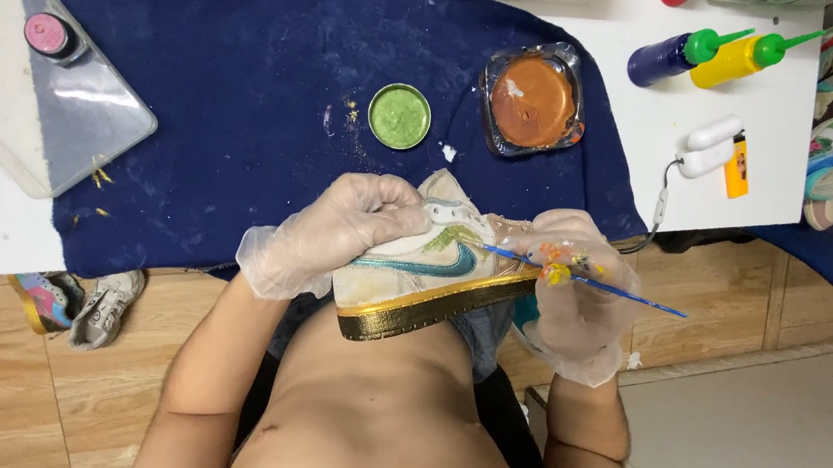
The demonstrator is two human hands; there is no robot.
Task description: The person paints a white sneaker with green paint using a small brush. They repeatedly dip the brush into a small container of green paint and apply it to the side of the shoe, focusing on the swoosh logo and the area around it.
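Head view: left hand [336,232] in a clear glove clenched the white sneaker with teal swoosh and gold sole [422,280] at frame centre; right hand [577,298] pinched a thin blue paintbrush [583,277], tip on the upper. Painting under way; the stroke wanted steadiness. Green paint pot [399,116] sat on the worktop.

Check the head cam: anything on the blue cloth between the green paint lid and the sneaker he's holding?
Head view: between green paint lid and sneaker lies only bare blue cloth, with small paint flecks. Left hand grips the sneaker.
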